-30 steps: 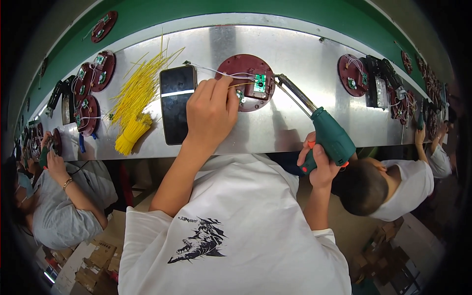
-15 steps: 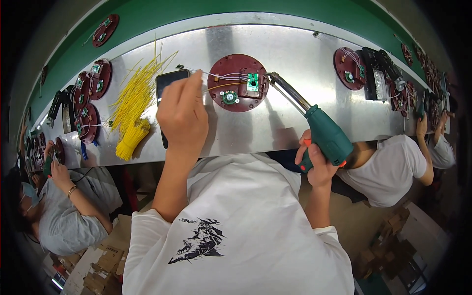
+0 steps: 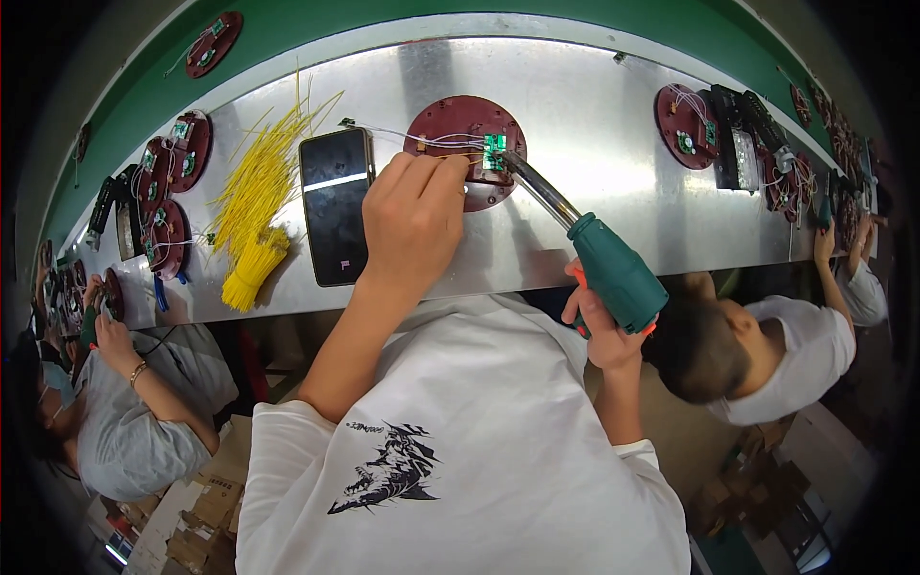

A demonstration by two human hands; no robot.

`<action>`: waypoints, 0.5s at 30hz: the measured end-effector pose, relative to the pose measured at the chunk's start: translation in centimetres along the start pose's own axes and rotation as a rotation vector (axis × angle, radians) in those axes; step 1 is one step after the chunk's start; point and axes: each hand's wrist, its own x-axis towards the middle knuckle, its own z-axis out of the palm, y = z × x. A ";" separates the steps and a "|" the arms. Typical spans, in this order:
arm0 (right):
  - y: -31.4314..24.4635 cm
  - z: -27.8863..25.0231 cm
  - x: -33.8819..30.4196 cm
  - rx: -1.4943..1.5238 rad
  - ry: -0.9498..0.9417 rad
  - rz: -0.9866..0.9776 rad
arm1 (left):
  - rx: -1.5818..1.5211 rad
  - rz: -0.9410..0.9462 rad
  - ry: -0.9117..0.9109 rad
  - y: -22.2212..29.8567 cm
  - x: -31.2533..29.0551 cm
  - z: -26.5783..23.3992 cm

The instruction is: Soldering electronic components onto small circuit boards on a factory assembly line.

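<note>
A round dark-red disc (image 3: 450,123) lies on the metal bench (image 3: 594,105) in front of me, with a small green circuit board (image 3: 494,151) and thin white wires on it. My left hand (image 3: 414,216) rests on the disc's near side, fingers pinched at the wires beside the board. My right hand (image 3: 604,321) grips a green-handled soldering gun (image 3: 613,273); its metal tip touches the green board.
A black phone (image 3: 335,206) lies left of my left hand, then a bundle of yellow wires (image 3: 254,206). More red discs (image 3: 685,125) sit at both sides. A person in grey works at the left, another in white at the right.
My left hand has moved right from the phone back onto the disc. The soldering gun's tip has come down onto the green board.
</note>
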 end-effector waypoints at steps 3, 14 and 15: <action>-0.2 0.1 0.1 -0.005 0.007 -0.003 | -0.003 -0.007 0.013 0.1 0.1 0.3; -0.3 0.1 0.7 -0.013 -0.023 0.003 | -0.042 -0.059 0.009 -0.1 0.0 0.8; -0.3 0.0 0.7 -0.026 -0.028 0.005 | -0.042 -0.060 0.009 -0.1 0.0 0.8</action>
